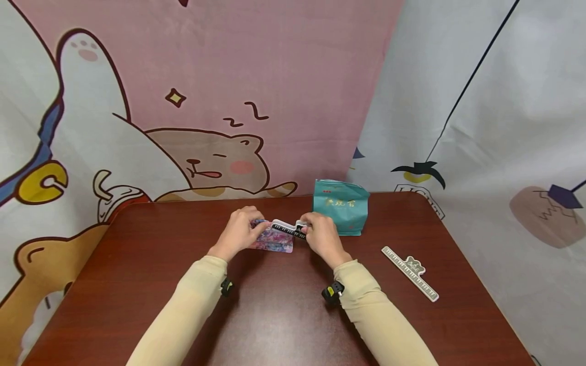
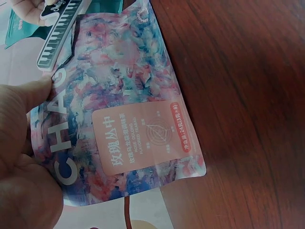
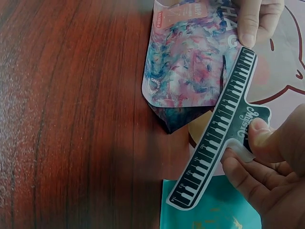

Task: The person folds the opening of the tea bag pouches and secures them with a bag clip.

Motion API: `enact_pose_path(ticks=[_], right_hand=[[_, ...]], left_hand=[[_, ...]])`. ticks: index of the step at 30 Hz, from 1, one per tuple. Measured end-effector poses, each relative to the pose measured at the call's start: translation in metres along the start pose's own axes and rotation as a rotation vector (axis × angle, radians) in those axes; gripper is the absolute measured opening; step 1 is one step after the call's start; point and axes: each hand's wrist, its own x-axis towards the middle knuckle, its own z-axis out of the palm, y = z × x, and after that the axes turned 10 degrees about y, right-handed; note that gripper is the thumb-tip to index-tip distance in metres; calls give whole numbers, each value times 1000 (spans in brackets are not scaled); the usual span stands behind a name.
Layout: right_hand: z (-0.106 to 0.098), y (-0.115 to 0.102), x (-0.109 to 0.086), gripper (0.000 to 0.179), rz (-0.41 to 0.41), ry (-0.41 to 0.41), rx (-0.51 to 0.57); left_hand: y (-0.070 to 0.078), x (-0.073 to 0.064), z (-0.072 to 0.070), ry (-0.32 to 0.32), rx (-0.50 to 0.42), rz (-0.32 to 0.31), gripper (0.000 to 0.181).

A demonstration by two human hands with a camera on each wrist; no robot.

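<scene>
Right hand (image 3: 271, 167) pinches flat keyboard-print clip (image 3: 219, 143); left hand (image 2: 24, 167) grips glossy pouch (image 2: 128, 119).

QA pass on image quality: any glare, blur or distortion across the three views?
Head view: evenly lit, wide-angle bend at the edges, soft sheen on the table. Left wrist view: the left hand is close and soft, but the print on the pink tea pouch reads sharp, with bright window-like glare top right. Right wrist view: darker, the piano-key clip is crisp, with a shadow under the pouch.

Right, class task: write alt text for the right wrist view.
The right hand pinches a black piano-key clip beside a pink-and-blue tea pouch, whose top the left hand holds, over a dark wooden table.
</scene>
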Motion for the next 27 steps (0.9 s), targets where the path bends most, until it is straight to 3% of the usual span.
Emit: enact_pose_path(ticks=[9, 17, 27], right_hand=[[4, -2, -1, 21, -40, 53, 9], [3, -5, 0, 18, -14, 12, 7], [7, -4, 2, 17, 0, 24, 20]], left_hand=[[-1, -1, 0, -1, -1, -5, 13], [-1, -1, 0, -45, -1, -86, 10], [1, 0, 0, -45, 7, -98, 4]])
